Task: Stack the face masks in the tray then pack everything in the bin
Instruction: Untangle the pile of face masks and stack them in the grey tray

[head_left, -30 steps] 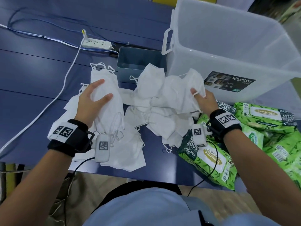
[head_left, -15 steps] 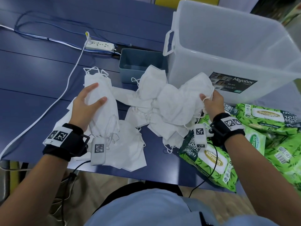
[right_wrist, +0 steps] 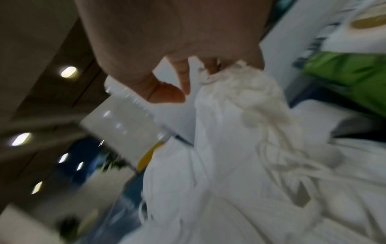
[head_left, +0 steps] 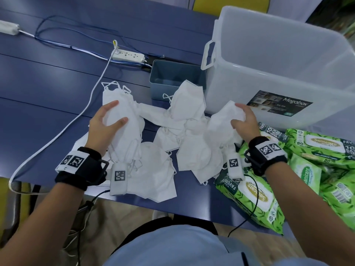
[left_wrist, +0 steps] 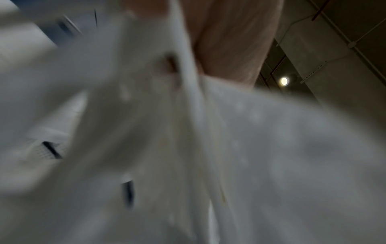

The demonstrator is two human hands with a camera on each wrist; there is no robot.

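Note:
Several white face masks (head_left: 182, 120) lie heaped on the blue table (head_left: 48, 89) in front of a small grey-blue tray (head_left: 159, 73). My left hand (head_left: 107, 121) grips a stack of masks (head_left: 123, 110) at the left of the heap, thumb on top. My right hand (head_left: 242, 120) grips a bunch of masks (head_left: 221, 121) at the right, next to the clear plastic bin (head_left: 278, 60). In the right wrist view my fingers (right_wrist: 183, 77) curl round bunched masks (right_wrist: 240, 115). White mask fabric (left_wrist: 229, 148), blurred, fills the left wrist view.
Green wet-wipe packs (head_left: 317, 150) lie piled at the right, one pack (head_left: 251, 194) near the table's front edge. A white power strip (head_left: 128, 55) with cables sits behind the tray, and a white cord (head_left: 76, 120) runs down the left.
My right hand has pulled its bunch of masks down and in toward the heap. The left hand keeps its grip on its stack, barely shifted.

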